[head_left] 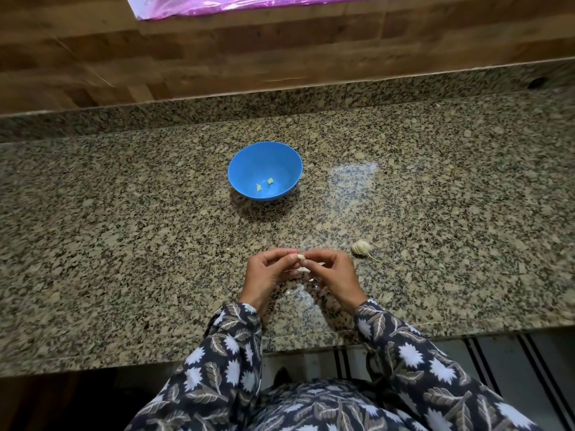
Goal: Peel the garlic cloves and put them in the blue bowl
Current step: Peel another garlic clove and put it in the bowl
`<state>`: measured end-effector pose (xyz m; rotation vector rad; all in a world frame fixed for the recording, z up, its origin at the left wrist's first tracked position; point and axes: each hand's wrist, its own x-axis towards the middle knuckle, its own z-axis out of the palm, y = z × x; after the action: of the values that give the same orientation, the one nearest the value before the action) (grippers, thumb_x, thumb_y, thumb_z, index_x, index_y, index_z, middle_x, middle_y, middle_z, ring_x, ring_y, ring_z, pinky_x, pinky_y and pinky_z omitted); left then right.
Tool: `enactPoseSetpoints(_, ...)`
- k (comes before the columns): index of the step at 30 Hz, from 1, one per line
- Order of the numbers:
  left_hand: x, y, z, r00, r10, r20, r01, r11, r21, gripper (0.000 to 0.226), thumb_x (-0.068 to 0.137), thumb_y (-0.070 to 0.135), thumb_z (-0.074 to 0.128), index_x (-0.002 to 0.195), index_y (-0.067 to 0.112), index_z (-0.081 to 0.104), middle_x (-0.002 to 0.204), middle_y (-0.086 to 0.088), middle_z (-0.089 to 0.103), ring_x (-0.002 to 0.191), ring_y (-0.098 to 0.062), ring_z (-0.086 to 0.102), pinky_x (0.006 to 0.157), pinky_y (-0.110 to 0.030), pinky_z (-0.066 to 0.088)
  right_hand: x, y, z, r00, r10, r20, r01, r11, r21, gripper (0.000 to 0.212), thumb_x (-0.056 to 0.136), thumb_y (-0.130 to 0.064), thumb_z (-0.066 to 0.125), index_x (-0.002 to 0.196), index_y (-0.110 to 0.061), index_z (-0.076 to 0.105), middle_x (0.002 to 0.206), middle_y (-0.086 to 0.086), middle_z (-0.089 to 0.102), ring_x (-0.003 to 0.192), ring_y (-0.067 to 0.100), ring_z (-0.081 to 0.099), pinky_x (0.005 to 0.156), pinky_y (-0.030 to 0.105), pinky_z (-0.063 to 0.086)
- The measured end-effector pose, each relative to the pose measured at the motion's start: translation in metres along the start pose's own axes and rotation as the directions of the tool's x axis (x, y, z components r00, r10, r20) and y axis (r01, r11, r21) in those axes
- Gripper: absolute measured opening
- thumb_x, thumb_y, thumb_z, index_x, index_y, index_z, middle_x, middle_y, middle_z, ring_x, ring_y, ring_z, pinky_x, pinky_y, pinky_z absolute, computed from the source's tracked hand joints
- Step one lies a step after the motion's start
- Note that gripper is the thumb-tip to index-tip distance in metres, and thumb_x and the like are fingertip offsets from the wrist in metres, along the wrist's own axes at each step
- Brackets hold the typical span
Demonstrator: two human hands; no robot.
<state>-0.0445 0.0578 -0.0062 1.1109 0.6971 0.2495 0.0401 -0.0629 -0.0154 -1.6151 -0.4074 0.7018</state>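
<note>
a speckled granite desk (124, 244), polished enough to throw back a pale glare, fills most of the head view, with a low granite upstand along its far edge. behind it runs wood-block panelling (217, 57) in mixed brown tones, and a strip of shiny pink plastic sheet (217, 3) shows at the top edge. a person stands at the near edge in dark sleeves (224, 362) printed with pale flowers and leaves.

the round blue bowl (249, 160), smooth and plastic-looking, sits upright on the desk well beyond the hands and slightly to their left. the left hand (264, 281) and right hand (334, 278) meet just above the near part of the desk, fingers curled, their fingertips pinching one small garlic clove (300, 257) between them. a thin ring shows on a left finger.

a partial garlic bulb (361, 246), off-white and papery with a dry stalk trailing off to its right, lies on the desk just beside the right hand, on its far right. two small peeled cloves (259, 188), pale yellow-green, lie apart on the bottom of the bowl.
</note>
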Motion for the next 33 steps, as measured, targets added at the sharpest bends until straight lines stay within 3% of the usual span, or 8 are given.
enactPoseSetpoints(5,-0.001,0.001,0.001,1.000,-0.005,0.005,0.005,0.999,-0.048,0.014,0.080,-0.006,0.063,0.093,-0.006,0.068,0.092,-0.020,0.070,0.079,-0.026,0.069,0.068,-0.025,0.058,0.000,-0.003,0.000,0.999,0.034,-0.024,-0.033,0.999,0.026,0.014,0.084,-0.006,0.063,0.096,-0.006,0.070,0.083,0.015,0.070,0.057,0.017,0.061,0.039,0.019,0.044)
enactPoseSetpoints(10,-0.001,0.002,0.002,0.999,0.038,-0.004,-0.038,0.998,0.048,0.015,0.077,-0.004,0.067,0.092,-0.006,0.068,0.092,-0.020,0.070,0.082,-0.028,0.069,0.073,-0.030,0.058,-0.001,-0.010,0.002,0.999,0.030,-0.013,-0.030,1.000,0.000,0.009,0.080,-0.018,0.070,0.088,-0.015,0.072,0.081,0.007,0.073,0.063,0.024,0.067,0.040,0.022,0.047)
enactPoseSetpoints(15,-0.002,0.003,0.003,0.999,0.036,0.017,-0.037,0.998,0.060,0.015,0.078,-0.005,0.066,0.092,-0.004,0.069,0.089,-0.015,0.072,0.083,-0.025,0.069,0.075,-0.029,0.058,0.000,-0.011,0.003,0.998,0.053,-0.030,-0.053,0.999,0.012,0.009,0.082,-0.013,0.067,0.089,-0.011,0.073,0.079,0.009,0.072,0.062,0.022,0.065,0.039,0.019,0.044)
enactPoseSetpoints(22,-0.002,0.002,0.004,0.996,0.088,0.032,-0.092,0.984,0.152,0.017,0.078,-0.006,0.067,0.095,-0.006,0.069,0.092,-0.014,0.071,0.083,-0.020,0.069,0.072,-0.023,0.056,0.001,-0.010,0.003,0.999,0.024,-0.033,-0.024,1.000,-0.003,0.013,0.083,-0.006,0.063,0.087,-0.014,0.073,0.079,0.012,0.072,0.067,0.033,0.067,0.041,0.020,0.046)
enactPoseSetpoints(33,-0.002,0.002,0.005,0.999,0.050,0.016,-0.051,0.995,0.086,0.015,0.078,-0.006,0.066,0.093,-0.004,0.070,0.093,-0.018,0.071,0.082,-0.026,0.069,0.070,-0.026,0.058,0.002,-0.009,0.002,0.993,0.110,-0.050,-0.106,0.992,0.075,0.011,0.086,-0.004,0.059,0.084,-0.007,0.070,0.082,0.016,0.070,0.056,0.017,0.064,0.037,0.017,0.043)
